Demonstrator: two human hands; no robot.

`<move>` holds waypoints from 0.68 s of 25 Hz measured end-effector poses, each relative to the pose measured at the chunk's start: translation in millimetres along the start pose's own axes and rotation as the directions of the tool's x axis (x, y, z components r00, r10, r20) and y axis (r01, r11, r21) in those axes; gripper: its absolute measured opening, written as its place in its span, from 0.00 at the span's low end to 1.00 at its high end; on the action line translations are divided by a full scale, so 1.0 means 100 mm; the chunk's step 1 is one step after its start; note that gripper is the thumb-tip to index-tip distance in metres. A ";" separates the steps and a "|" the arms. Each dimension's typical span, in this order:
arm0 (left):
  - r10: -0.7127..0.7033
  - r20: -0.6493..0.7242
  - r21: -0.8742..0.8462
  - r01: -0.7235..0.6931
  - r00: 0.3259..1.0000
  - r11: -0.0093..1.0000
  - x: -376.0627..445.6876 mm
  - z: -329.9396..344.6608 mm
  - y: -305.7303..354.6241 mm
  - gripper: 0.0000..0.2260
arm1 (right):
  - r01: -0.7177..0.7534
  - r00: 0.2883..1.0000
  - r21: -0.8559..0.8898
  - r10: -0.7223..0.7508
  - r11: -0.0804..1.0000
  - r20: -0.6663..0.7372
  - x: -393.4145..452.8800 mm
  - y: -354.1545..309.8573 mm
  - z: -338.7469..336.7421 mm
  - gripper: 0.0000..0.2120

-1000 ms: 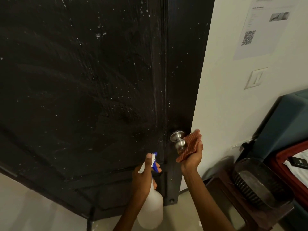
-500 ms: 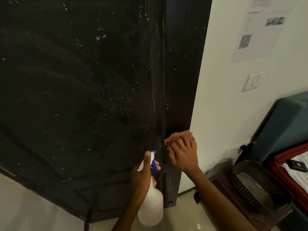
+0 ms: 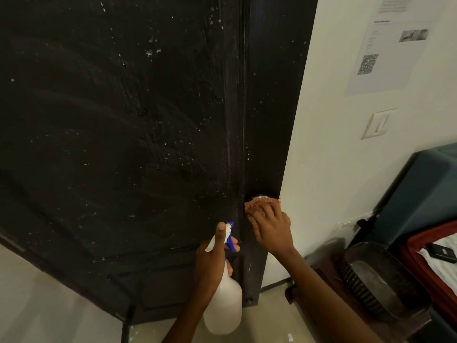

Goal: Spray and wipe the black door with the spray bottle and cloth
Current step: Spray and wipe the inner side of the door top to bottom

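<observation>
The black door [image 3: 123, 132] fills the left and centre, streaked with wipe marks and white specks. My left hand [image 3: 212, 258] grips the neck of a white spray bottle [image 3: 223, 305] with a blue trigger, low in front of the door's right edge. My right hand [image 3: 270, 229] holds an orange cloth [image 3: 257, 202] wrapped over the door knob, fingers curled round it. Only a sliver of the metal knob [image 3: 258, 195] shows above the cloth.
A white wall [image 3: 333, 157] stands right of the door with a paper notice [image 3: 385, 45] and a light switch [image 3: 378, 123]. At lower right are a dark basket [image 3: 376, 280] on a wooden stool and an open red suitcase [image 3: 435, 256].
My right hand moved the cloth from beside the knob onto it, covering the knob, and keeps it there. The left hand and bottle have hardly moved.
</observation>
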State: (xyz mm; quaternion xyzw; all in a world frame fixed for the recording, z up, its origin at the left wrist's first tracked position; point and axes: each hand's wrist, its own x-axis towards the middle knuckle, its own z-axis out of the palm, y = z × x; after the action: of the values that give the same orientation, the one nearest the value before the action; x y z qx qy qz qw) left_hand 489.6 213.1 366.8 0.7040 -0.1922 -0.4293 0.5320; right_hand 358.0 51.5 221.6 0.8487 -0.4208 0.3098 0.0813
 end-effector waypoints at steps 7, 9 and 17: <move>0.004 0.012 0.018 -0.004 1.000 1.000 -0.03 -0.15 -0.18 0.24 | -0.542 0.471 0.729 0.567 -0.418 0.676 -0.37 -0.31 0.02 0.15; -0.011 0.023 0.041 0.010 1.000 0.999 -0.02 -0.18 -0.20 0.28 | -0.504 0.376 0.671 0.561 -0.544 0.737 -0.54 -0.36 -0.03 0.20; -0.009 -0.041 0.009 0.009 0.999 1.000 -0.03 -0.16 -0.30 0.23 | -0.351 0.592 0.907 0.696 -0.233 0.408 -0.22 -0.38 -0.37 0.24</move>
State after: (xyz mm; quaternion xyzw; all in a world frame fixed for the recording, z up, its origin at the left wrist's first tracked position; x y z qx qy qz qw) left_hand 495.1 235.2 342.0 0.7159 -0.1802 -0.4165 0.5305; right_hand 360.4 104.6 242.8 0.3443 -0.4080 0.6099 -0.5857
